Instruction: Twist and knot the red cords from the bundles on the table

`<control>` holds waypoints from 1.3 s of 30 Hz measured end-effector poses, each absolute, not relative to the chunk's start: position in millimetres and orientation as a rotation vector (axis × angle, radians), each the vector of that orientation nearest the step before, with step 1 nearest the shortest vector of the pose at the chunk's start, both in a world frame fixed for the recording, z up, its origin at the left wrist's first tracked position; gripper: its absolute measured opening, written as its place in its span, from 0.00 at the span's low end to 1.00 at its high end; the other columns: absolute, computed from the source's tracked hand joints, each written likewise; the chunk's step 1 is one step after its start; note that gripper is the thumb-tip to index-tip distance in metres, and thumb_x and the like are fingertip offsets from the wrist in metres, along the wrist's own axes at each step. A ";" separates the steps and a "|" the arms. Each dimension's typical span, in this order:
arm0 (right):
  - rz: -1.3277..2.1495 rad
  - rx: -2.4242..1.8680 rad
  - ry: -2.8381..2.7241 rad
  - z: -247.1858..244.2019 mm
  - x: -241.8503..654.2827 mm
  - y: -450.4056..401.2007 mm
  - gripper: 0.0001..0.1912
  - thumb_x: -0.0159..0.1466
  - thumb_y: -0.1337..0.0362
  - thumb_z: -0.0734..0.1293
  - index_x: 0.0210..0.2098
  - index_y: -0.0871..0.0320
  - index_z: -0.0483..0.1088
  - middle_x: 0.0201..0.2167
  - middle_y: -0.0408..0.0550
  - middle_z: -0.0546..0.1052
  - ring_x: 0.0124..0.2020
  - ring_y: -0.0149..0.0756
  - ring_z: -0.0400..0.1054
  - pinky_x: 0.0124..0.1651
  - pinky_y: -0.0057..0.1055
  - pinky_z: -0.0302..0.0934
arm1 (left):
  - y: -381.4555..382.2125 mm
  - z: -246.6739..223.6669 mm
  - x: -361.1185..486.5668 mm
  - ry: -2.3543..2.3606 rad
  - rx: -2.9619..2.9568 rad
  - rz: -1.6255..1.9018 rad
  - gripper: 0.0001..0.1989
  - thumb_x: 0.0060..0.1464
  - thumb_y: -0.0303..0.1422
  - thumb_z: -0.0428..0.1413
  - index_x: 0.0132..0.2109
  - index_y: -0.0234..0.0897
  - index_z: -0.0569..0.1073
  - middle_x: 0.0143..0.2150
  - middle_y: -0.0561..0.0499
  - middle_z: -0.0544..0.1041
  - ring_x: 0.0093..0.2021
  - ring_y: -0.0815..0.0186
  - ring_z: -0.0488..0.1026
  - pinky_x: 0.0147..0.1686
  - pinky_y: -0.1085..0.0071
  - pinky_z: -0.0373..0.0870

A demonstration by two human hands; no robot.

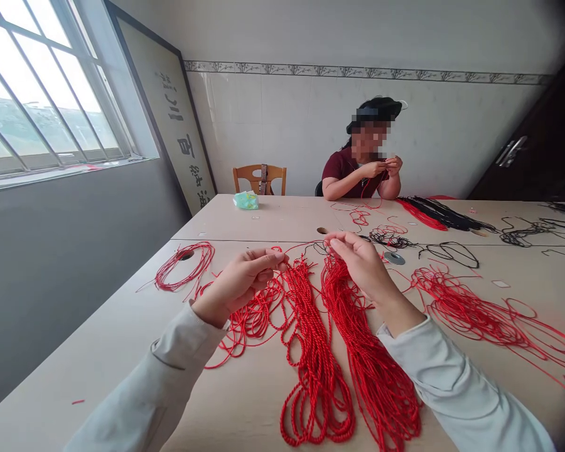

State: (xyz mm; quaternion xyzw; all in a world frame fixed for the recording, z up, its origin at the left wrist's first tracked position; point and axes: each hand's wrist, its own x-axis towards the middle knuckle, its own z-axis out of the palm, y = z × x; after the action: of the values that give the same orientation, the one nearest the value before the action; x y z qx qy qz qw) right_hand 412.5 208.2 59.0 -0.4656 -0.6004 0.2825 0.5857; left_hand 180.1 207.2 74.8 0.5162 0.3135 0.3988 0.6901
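1. Two grips are closing finely on one thin red cord: it is running between the hands, above the worktop.
2. The left hand is pinching it between thumb and fingers; the right hand is pinching its other part, thumb against forefinger.
3. Just below and between the hands, a twisted red bundle is lying lengthwise, its loops curling at the near end.
4. Beside it, a second red bundle is stretching from under the right hand toward the right sleeve.
5. Around the left wrist, a loose red tangle is spreading; farther left, a red coil is resting by itself.
6. To the right, a pile of loose red cord is trailing toward the edge of view, with a grey disc and black cord lying beyond it.
7. Across the worktop, a co-worker in a dark red top is holding another red cord in both hands, near a black bundle.
8. On the far left, a tissue packet is sitting before a wooden chair.
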 end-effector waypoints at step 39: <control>0.579 -1.071 -1.760 62.8 377.7 174.7 0.09 0.66 0.65 0.61 0.42 0.56 0.72 0.38 0.47 0.75 0.37 0.35 0.68 0.44 0.33 0.61 | 197.5 70.8 191.0 0.713 1.276 0.886 0.11 0.51 0.37 0.63 0.31 0.31 0.74 0.25 0.55 0.64 0.22 0.75 0.46 0.21 0.74 0.41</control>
State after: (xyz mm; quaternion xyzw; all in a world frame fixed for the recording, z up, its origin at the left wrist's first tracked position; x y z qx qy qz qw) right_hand 377.7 174.7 62.8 -0.4389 -0.7215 0.2374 0.4801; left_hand 191.0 197.5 70.8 0.5631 0.3148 0.3908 0.6566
